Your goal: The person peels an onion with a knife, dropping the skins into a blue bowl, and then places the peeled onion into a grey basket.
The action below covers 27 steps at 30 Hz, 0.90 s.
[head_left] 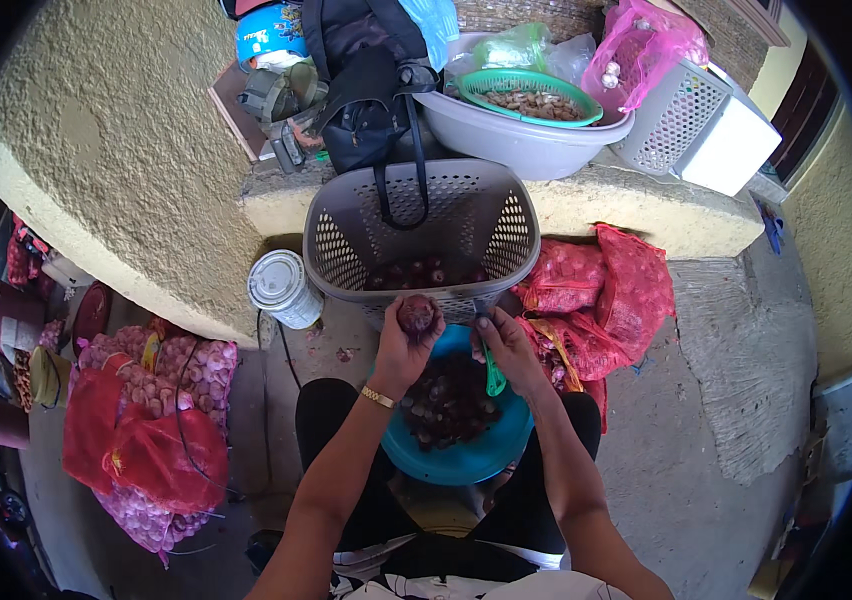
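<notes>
My left hand [406, 345] is closed round a red onion [416, 316], held up in front of the grey basket. To the right, my right hand [506, 348] grips a small tool with a green looped handle [494, 376]; its working end is hidden or too small to make out. Below both hands, a blue basin [461, 470] stands between my legs with dark onion skins [446, 400] in it. Several red onions [431, 272] lie in the bottom of the grey perforated basket [421, 180] just beyond my hands.
Red mesh sacks [611, 300] sit right of the basket; a pink-and-red sack of bulbs [161, 420] lies left. A lidded can [284, 288] stands beside the basket. On the ledge are a black bag [366, 90], a large basin [516, 150] and a tipped basket [676, 120].
</notes>
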### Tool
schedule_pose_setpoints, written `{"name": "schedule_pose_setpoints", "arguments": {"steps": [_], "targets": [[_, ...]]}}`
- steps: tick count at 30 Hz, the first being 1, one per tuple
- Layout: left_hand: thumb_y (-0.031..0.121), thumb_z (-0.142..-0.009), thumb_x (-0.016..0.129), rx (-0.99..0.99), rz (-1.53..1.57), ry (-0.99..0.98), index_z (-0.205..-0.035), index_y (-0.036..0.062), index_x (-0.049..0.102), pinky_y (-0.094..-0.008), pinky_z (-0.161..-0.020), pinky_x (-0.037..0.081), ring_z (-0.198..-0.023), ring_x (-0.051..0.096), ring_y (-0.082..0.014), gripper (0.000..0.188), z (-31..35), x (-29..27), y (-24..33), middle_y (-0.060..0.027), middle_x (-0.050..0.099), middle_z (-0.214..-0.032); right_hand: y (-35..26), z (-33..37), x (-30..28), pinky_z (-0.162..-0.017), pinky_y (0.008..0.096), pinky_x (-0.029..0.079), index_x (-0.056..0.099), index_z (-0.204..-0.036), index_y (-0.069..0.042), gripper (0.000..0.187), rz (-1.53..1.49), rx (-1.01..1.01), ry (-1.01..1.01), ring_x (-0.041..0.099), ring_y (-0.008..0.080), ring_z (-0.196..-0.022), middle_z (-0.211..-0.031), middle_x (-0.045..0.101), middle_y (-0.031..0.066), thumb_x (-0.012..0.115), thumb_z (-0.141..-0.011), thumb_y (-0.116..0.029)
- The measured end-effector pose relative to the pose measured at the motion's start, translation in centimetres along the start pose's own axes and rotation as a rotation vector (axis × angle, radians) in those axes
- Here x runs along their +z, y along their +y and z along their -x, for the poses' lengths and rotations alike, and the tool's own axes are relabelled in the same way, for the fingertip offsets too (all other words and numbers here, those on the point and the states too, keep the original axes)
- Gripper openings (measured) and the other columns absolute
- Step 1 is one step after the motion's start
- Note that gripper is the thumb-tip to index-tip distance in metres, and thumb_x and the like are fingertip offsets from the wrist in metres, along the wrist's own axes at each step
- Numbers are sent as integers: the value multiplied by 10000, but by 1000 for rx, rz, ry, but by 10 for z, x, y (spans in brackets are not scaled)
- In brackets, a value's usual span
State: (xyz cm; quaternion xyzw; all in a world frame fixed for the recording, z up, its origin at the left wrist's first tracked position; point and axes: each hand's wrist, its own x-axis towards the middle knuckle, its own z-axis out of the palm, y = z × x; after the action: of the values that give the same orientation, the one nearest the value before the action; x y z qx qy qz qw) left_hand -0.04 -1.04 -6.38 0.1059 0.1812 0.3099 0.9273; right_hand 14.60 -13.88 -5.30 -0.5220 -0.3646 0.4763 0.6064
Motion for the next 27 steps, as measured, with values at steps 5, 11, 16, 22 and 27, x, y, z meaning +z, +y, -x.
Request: {"name": "schedule_pose_setpoints", "arguments": {"steps": [5, 11, 16, 22, 27], "targets": [[446, -1034, 384, 42, -163, 119, -1057, 27, 561, -324, -779, 543, -855, 623, -210, 455, -3, -2, -8, -87, 622, -951, -15, 1, 13, -540, 314, 441, 589, -1021, -46, 425, 778, -300, 259, 544, 137, -577, -671, 557, 52, 712, -864, -422], [519, -1004, 411, -77, -295, -36, -1043, 24, 591, -323, -747, 519, -798, 618, -198, 528, 0, 1, -14, -88, 635, -883, -30, -9, 22, -559, 429, 498, 618, -764, -49, 572, 1010, -341, 282, 631, 347, -586, -568, 594, 113, 844, -600, -548], [521, -1005, 386, -139, -264, -93, -1114, 19, 595, -345, -803, 526, -853, 632, -209, 554, -3, -12, -15, -83, 662, -1013, -32, -9, 21, -563, 429, 503, 621, -750, -51, 571, 1117, -355, 271, 648, 349, -617, -582, 610, 135, 829, -602, -562], [527, -1003, 385, -167, -257, -41, -1116, 16, 596, -339, -859, 526, -902, 631, -184, 564, -2, -4, -18, -74, 660, -1012, -41, -9, 22, -549, 433, 505, 637, -757, -61, 543, 1164, -356, 234, 651, 349, -613, -593, 621, 140, 815, -613, -553], [528, -999, 401, -192, -270, -50, -1116, 13, 600, -313, -837, 530, -902, 627, -164, 565, -4, -7, -17, -66, 658, -987, -45, -8, 24, -554, 424, 517, 651, -781, -68, 541, 1213, -371, 229, 661, 341, -623, -615, 641, 140, 801, -619, -561]]}}
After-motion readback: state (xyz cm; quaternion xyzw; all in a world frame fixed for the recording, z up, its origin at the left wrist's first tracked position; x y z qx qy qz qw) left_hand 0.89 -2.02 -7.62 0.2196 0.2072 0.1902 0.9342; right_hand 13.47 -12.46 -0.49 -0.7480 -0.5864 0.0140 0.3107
